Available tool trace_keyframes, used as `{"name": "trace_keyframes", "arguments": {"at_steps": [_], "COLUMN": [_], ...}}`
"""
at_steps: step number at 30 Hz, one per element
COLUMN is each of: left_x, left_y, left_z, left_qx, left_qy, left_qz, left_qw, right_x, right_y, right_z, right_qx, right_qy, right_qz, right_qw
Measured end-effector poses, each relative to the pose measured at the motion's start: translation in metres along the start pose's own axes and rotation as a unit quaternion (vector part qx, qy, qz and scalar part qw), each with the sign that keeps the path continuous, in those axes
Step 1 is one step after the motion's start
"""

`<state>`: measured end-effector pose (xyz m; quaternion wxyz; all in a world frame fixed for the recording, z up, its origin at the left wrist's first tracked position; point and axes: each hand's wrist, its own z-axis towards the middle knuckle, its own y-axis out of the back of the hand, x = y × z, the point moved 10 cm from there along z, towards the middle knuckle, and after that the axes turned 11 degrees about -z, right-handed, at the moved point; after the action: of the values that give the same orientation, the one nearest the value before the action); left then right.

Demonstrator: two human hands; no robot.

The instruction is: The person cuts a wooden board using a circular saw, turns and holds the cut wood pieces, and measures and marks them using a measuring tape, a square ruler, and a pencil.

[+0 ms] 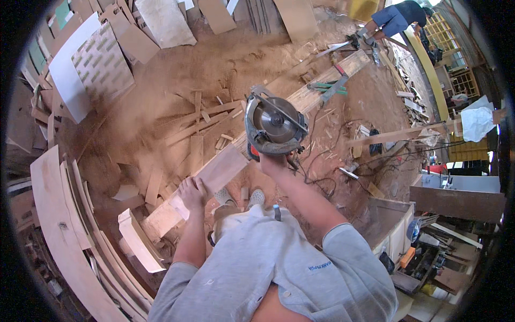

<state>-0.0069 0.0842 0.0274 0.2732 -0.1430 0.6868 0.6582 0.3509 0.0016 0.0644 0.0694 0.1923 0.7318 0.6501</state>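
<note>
My right hand (272, 164) grips a circular saw (274, 121), held with its blade facing up toward me, just right of a pale board (220, 170). My left hand (192, 190) lies on that board near its left end, fingers apart on the wood. The board rests along a longer wooden beam (160, 220) that runs diagonally away to the upper right. Farther along the beam lie a red-handled hand saw (333, 87) and green-handled tools (320, 86).
A co-worker (397, 19) bends over at the far right. Sheets (161, 21) line the back left, curved panels (64, 204) the left. Offcuts (206, 115) and cables (316, 177) litter the floor (177, 75). An open box (389, 209) stands at the right.
</note>
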Motion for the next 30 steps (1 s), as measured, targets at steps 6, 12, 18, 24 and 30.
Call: {"name": "trace_keyframes", "arguments": {"at_steps": [6,12,18,24,30], "left_x": [0.005,0.009,0.006,0.011,0.007], "left_y": [-0.005,-0.004,-0.002,-0.002,0.004], "left_z": [0.007,0.006,0.004,-0.001,0.0], "left_qx": [-0.009,-0.016,-0.037,-0.054,-0.051], "left_qy": [0.007,0.022,0.003,0.005,-0.005], "left_qz": [0.007,0.014,0.026,0.03,0.023], "left_qw": [1.0,1.0,0.999,0.998,0.998], "right_x": [-0.012,-0.01,-0.022,-0.031,-0.058], "right_y": [-0.002,0.033,0.065,0.154,0.175], "right_z": [0.009,0.007,0.004,-0.087,-0.137], "right_qx": [-0.04,-0.092,-0.076,-0.045,0.136], "right_qy": [-0.036,0.101,0.207,0.182,0.043], "right_qz": [0.008,0.121,-0.208,0.072,0.401], "right_qw": [0.999,0.983,0.953,0.98,0.905]}}
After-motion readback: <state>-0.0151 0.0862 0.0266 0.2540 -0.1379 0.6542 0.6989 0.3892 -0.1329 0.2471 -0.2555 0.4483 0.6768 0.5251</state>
